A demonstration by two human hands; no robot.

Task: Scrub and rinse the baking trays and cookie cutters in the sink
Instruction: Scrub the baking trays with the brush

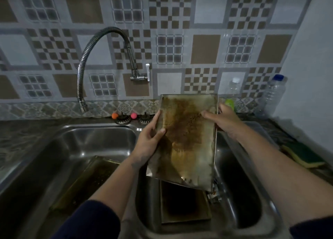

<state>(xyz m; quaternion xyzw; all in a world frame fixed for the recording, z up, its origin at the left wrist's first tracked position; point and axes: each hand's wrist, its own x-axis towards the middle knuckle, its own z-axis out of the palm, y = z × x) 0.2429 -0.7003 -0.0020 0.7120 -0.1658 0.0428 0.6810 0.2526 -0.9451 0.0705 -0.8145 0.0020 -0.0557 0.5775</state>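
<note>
The stained baking tray (pixel 187 139) is held tilted above the right sink basin (pixel 239 193), over another tray (pixel 183 204) lying inside. The left hand (pixel 149 139) grips its left edge, the right hand (pixel 223 119) grips the right edge. Its surface is brown with burnt grease. It may slip and hit the tray below, because greasy metal is slippery. A sponge (pixel 304 155) waits on the counter, and the faucet (pixel 84 72) hangs over the left basin

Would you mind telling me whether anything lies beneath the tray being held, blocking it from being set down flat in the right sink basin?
Yes. Another tray already lies in the right basin, directly beneath the held tray, which the left hand and right hand grip by its edges. The held one would land on it, not on the basin floor.
</note>
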